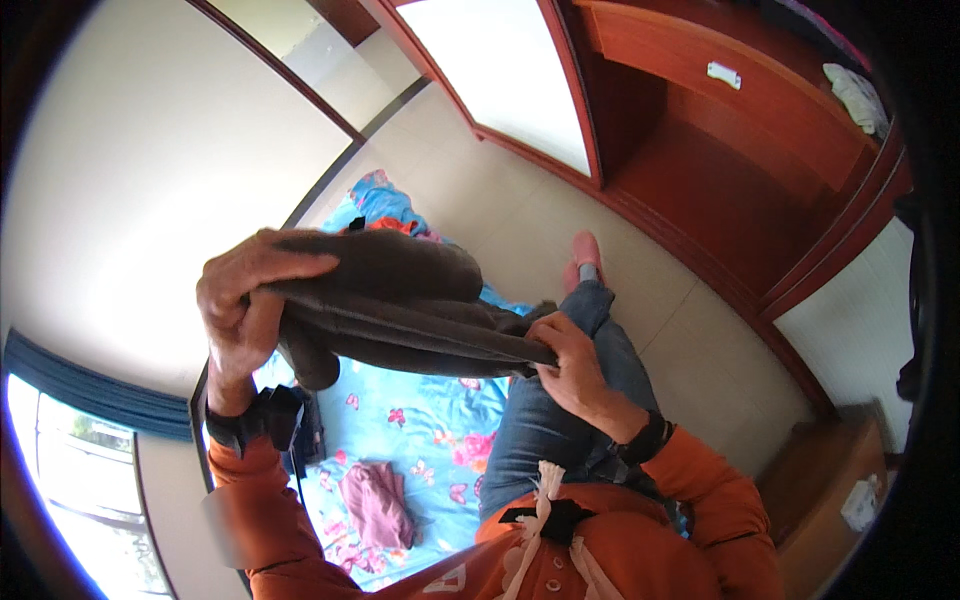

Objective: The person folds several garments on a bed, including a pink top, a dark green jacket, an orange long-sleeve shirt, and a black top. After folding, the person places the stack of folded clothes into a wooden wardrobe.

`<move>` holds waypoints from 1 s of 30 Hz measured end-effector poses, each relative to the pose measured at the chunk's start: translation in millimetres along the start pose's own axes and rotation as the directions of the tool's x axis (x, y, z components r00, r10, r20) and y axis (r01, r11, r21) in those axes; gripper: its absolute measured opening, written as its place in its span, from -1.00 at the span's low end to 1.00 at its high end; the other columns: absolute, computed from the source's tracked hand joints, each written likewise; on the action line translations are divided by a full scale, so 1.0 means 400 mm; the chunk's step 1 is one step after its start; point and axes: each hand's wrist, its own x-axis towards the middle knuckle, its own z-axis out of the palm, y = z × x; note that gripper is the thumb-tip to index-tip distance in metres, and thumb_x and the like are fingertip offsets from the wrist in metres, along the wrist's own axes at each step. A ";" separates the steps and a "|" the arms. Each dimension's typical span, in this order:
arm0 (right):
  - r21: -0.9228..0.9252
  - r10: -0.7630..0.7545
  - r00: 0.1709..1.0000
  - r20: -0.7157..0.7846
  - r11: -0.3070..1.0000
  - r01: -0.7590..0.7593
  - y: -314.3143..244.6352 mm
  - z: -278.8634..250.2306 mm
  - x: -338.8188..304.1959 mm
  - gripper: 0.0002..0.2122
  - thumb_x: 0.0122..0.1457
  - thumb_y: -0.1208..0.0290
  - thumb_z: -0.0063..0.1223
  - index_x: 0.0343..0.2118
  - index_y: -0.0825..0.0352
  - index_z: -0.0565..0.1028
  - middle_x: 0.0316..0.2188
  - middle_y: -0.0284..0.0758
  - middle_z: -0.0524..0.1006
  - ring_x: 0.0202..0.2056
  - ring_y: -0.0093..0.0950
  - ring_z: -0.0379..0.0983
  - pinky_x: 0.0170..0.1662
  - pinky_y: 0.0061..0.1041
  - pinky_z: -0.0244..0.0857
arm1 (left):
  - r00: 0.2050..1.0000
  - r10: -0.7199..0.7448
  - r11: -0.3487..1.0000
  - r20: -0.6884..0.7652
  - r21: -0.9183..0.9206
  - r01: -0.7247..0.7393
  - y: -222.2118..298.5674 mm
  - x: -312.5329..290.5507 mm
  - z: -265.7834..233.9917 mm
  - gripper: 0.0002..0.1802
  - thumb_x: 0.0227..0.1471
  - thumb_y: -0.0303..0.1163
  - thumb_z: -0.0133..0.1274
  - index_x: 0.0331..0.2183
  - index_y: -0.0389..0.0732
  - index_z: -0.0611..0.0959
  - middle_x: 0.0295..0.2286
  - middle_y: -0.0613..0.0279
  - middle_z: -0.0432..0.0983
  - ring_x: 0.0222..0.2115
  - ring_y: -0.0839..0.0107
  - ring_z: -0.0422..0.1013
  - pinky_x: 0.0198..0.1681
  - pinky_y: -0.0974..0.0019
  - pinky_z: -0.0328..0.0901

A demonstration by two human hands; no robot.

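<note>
A dark grey-brown garment (400, 300), partly folded, is stretched between my hands above the bed. Its exact kind does not show. My left hand (245, 295) grips the left end, with the thumb and fingers closed round the cloth. At the other end, my right hand (575, 365) pinches a narrow, gathered part of the fabric near my knee. Beneath the garment lies a light blue bedsheet (395, 400) printed with butterflies and flowers. A folded mauve garment (378, 505) rests on the sheet below my left hand.
My jeans-covered legs (545, 425) stretch over the bed's right side. An open reddish-brown wooden wardrobe (700, 190) stands at the right, with a white cloth (855, 98) on its shelf. A wooden box-like piece (825, 490) sits lower right. A window (85, 480) is at lower left.
</note>
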 end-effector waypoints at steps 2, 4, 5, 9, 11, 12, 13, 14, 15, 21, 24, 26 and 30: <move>-0.011 -0.006 1.000 -0.008 1.000 0.006 0.034 0.003 -0.023 -0.70 -0.14 0.74 0.18 -0.28 0.38 0.48 -0.16 -0.15 0.41 -0.17 -0.17 0.46 -0.13 -0.30 0.40 | 1.000 -0.001 0.999 0.023 0.033 0.000 0.025 -0.032 0.001 -0.54 -0.24 -0.65 -0.22 -0.33 -0.25 0.72 -0.36 -0.02 0.62 -0.52 0.37 0.53 -0.49 0.49 0.37; -0.013 -0.021 1.000 0.015 1.000 0.021 0.054 -0.001 -0.034 -0.69 -0.17 0.75 0.22 -0.30 0.35 0.49 -0.10 -0.17 0.41 -0.13 -0.22 0.47 -0.09 -0.35 0.40 | 0.997 -0.046 0.999 0.069 0.018 0.045 0.051 -0.071 0.007 -0.68 -0.08 -0.55 -0.17 -0.42 -0.20 0.71 -0.41 -0.02 0.63 -0.51 0.34 0.56 -0.50 0.44 0.38; 0.138 0.090 0.988 0.128 0.984 -0.108 0.050 -0.003 -0.041 -0.75 -0.19 0.80 0.21 -0.46 0.31 0.50 0.03 -0.25 0.37 -0.11 -0.38 0.47 -0.07 -0.45 0.40 | 0.996 0.017 1.000 0.089 0.008 -0.018 0.059 -0.085 0.010 -0.69 -0.07 -0.54 -0.16 -0.42 -0.19 0.71 -0.40 -0.01 0.63 -0.56 0.40 0.52 -0.56 0.47 0.33; 0.491 -0.273 0.891 0.363 0.869 0.066 -0.030 0.009 -0.042 -0.79 -0.16 0.75 0.23 -0.48 0.27 0.53 0.22 -0.23 0.18 -0.12 -0.41 0.47 -0.06 -0.48 0.40 | 0.951 0.235 0.936 0.201 -0.311 -0.166 0.098 -0.118 0.050 -0.77 0.04 -0.44 -0.03 -0.41 -0.13 0.74 -0.37 0.01 0.64 -0.73 0.65 0.21 -0.71 0.60 0.07; 0.685 -0.432 0.802 0.413 0.728 0.040 -0.092 0.017 -0.033 -0.82 -0.13 0.72 0.20 -0.48 0.27 0.55 0.23 -0.22 0.16 -0.15 -0.40 0.48 -0.07 -0.47 0.41 | 0.928 0.254 0.904 0.271 -0.409 -0.128 0.125 -0.133 0.089 -0.84 0.06 -0.37 0.10 -0.37 -0.12 0.76 -0.33 0.06 0.65 -0.72 0.68 0.21 -0.71 0.63 0.05; 0.742 -0.488 0.734 0.471 0.670 -0.030 -0.120 0.015 -0.029 -0.83 -0.11 0.71 0.18 -0.48 0.27 0.56 0.21 -0.22 0.19 -0.17 -0.39 0.48 -0.08 -0.45 0.41 | 0.924 0.267 0.888 0.274 -0.444 -0.125 0.136 -0.140 0.103 -0.85 0.06 -0.36 0.13 -0.35 -0.11 0.77 -0.32 0.09 0.65 -0.71 0.68 0.21 -0.71 0.63 0.05; 0.786 -0.550 0.659 0.513 0.610 -0.103 -0.141 0.012 -0.022 -0.85 -0.10 0.70 0.16 -0.47 0.27 0.56 0.18 -0.21 0.22 -0.19 -0.38 0.49 -0.10 -0.44 0.41 | 0.921 0.245 0.892 0.302 -0.444 -0.091 0.142 -0.144 0.108 -0.86 0.05 -0.37 0.14 -0.35 -0.11 0.77 -0.33 0.10 0.65 -0.71 0.68 0.22 -0.70 0.63 0.07; 0.777 -0.576 0.596 0.560 0.615 -0.135 -0.155 0.007 -0.014 -0.85 -0.10 0.68 0.14 -0.46 0.28 0.57 0.13 -0.22 0.26 -0.22 -0.38 0.49 -0.12 -0.44 0.42 | 0.916 0.227 0.895 0.330 -0.441 -0.063 0.147 -0.151 0.110 -0.87 0.05 -0.37 0.15 -0.36 -0.11 0.77 -0.33 0.11 0.65 -0.70 0.68 0.23 -0.69 0.63 0.08; 0.765 -0.599 0.531 0.600 0.624 -0.160 -0.163 0.003 -0.007 -0.86 -0.09 0.67 0.13 -0.45 0.29 0.57 0.08 -0.22 0.30 -0.25 -0.37 0.49 -0.15 -0.44 0.42 | 0.896 0.231 0.901 0.379 -0.431 -0.050 0.147 -0.158 0.103 -0.87 0.05 -0.37 0.16 -0.36 -0.11 0.77 -0.33 0.12 0.65 -0.69 0.67 0.24 -0.68 0.63 0.09; 0.322 -0.237 0.402 0.884 0.934 -0.156 -0.067 -0.020 -0.017 -0.83 -0.04 0.52 0.18 -0.33 0.36 0.60 -0.11 -0.23 0.42 -0.22 -0.31 0.46 -0.11 -0.42 0.39 | 0.954 0.140 0.892 0.264 -0.452 -0.005 0.122 -0.216 0.003 -0.85 0.01 -0.38 0.21 -0.30 -0.09 0.76 -0.30 0.14 0.65 -0.68 0.67 0.24 -0.64 0.61 0.11; 0.227 -0.116 0.448 0.886 0.952 -0.203 -0.001 -0.005 -0.075 -0.75 -0.05 0.49 0.20 -0.26 0.41 0.59 -0.14 -0.23 0.44 -0.23 -0.28 0.47 -0.11 -0.41 0.39 | 0.957 0.136 0.907 0.258 -0.420 -0.016 0.114 -0.238 -0.013 -0.83 0.01 -0.39 0.21 -0.27 -0.08 0.75 -0.27 0.13 0.65 -0.69 0.68 0.21 -0.65 0.60 0.09; 0.178 -0.059 0.476 0.878 0.962 -0.208 0.036 0.002 -0.112 -0.73 -0.04 0.48 0.21 -0.23 0.43 0.58 -0.16 -0.23 0.46 -0.22 -0.27 0.48 -0.11 -0.40 0.40 | 0.957 0.172 0.913 0.235 -0.403 -0.066 0.103 -0.245 -0.020 -0.83 0.05 -0.41 0.14 -0.27 -0.10 0.74 -0.26 0.09 0.64 -0.69 0.67 0.22 -0.66 0.59 0.10; -0.069 0.148 0.570 0.808 0.985 -0.157 0.096 -0.040 -0.127 -0.74 -0.03 0.46 0.22 -0.24 0.39 0.57 -0.16 -0.25 0.47 -0.21 -0.31 0.48 -0.09 -0.36 0.40 | 0.976 0.023 0.954 0.216 -0.297 0.043 0.078 -0.276 -0.052 -0.78 -0.01 -0.47 -0.08 -0.37 -0.07 0.67 -0.36 0.07 0.60 -0.63 0.57 0.28 -0.61 0.52 0.13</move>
